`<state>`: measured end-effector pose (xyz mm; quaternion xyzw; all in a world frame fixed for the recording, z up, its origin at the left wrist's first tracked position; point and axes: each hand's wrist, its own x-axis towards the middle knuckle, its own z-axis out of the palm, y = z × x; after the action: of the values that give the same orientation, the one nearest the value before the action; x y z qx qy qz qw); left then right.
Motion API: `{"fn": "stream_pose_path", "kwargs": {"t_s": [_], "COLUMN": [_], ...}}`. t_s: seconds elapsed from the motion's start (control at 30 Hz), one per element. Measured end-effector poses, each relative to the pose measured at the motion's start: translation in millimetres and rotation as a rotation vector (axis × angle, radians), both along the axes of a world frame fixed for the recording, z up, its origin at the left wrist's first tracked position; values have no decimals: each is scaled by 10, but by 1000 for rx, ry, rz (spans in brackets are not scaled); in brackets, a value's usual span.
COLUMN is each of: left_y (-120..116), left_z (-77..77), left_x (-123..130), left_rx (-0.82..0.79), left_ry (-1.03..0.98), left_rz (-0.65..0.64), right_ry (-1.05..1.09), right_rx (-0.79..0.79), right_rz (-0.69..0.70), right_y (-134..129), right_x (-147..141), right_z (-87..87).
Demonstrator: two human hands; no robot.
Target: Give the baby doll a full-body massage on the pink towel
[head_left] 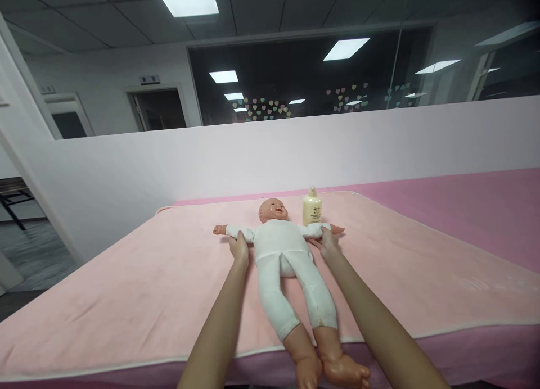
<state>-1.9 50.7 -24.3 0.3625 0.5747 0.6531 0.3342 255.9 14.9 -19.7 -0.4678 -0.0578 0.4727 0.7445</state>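
A baby doll [278, 240] with a white cloth body lies on its back on a pink blanket [169, 288], arms spread and feet toward me. My left hand [239, 249] grips the doll's arm at the left, thumb on top of the white sleeve. At the right, my right hand [327, 244] holds the other arm between thumb and fingers, near the doll's wrist. Just behind that arm stands a pale yellow pump bottle [312, 207], upright beside the doll's head.
A low white wall [253, 158] runs behind the blanket, with a dark window [295, 80] above it. The pink surface [472, 209] extends to the right. At the far left is a dark table [14, 192] beyond the wall's opening.
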Motion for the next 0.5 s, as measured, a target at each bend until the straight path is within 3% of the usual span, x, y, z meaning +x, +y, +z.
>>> {"fn": "stream_pose_path", "kwargs": {"t_s": [0.3,0.5], "left_y": [-66,-19], "left_z": [66,24], "left_x": [12,5], "left_rx": [-2,-1], "left_ry": [-1,-19], "left_rz": [8,6], "right_ry": [0,-8], "right_rx": [17,2], "right_rz": [6,2], "right_y": [-2,3], "right_x": [2,-4], "right_z": [2,-4]}}
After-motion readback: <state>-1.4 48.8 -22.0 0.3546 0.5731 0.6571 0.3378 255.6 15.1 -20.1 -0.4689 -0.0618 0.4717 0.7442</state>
